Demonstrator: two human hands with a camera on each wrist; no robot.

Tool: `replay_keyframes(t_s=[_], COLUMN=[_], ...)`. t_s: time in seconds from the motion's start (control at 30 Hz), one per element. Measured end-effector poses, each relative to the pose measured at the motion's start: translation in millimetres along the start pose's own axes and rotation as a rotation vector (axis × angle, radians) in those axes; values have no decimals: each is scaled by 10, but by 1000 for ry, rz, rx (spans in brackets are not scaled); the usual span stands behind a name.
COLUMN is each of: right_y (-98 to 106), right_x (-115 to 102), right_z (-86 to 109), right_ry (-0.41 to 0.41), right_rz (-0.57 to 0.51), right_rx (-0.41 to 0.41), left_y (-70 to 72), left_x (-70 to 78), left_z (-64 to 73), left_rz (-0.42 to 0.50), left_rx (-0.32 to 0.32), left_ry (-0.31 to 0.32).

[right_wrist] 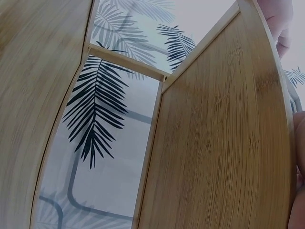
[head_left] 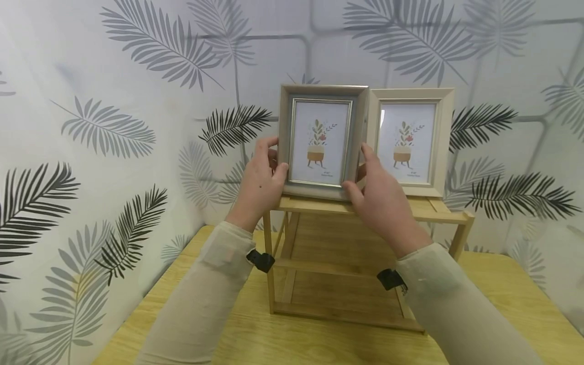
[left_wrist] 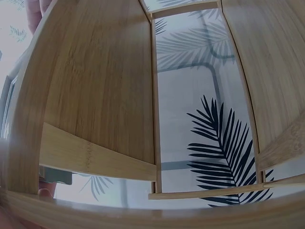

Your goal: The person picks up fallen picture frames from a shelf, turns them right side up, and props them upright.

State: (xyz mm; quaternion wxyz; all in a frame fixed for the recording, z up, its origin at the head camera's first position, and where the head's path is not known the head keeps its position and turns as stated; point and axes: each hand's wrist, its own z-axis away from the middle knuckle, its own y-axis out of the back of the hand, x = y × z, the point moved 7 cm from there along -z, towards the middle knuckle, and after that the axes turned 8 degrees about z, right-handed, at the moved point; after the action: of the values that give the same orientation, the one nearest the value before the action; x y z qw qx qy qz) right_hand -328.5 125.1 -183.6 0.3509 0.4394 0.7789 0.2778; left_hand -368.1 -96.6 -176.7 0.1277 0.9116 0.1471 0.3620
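A grey-brown picture frame [head_left: 361, 116] with a potted-plant print stands upright on the top of a wooden rack [head_left: 328, 207], near its left end. My left hand [head_left: 262, 177] grips its left side, thumb on the front. On the lower right side, my right hand [head_left: 383, 195] holds it with the thumb in front. A cream picture frame [head_left: 446, 142] with the same print stands just to the right, partly covered by the grey-brown one. In the wrist views, the rack's boards hide most of both hands; parts of the left hand [left_wrist: 34, 14] and right hand [right_wrist: 280, 21] show at the edges.
The rack has lower shelves [head_left: 333, 294] under its top and stands on a yellow wood-grain table [head_left: 237, 324]. Behind hangs a pale wall covering [head_left: 255, 66] with grey and black leaf patterns. Black wrist straps [head_left: 261, 260] sit at both sleeves.
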Motion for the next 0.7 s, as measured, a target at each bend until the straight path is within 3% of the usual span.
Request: replay_keyframes(t_s=[0.3,0.53,0.7], right_y=[-7,-20,-39], right_x=[-6,-24,-41], right_z=[-11,-8,-11], right_ry=[25,49,66], right_rz=[-26,-34,-75], right_rx=[29,2,-46], left_y=[23,4,18], left_x=[39,30,42], left_z=[35,33,19], left_rz=[-28,-85,-118], left_rx=[10,-7,4], left_ry=[-24,53,72])
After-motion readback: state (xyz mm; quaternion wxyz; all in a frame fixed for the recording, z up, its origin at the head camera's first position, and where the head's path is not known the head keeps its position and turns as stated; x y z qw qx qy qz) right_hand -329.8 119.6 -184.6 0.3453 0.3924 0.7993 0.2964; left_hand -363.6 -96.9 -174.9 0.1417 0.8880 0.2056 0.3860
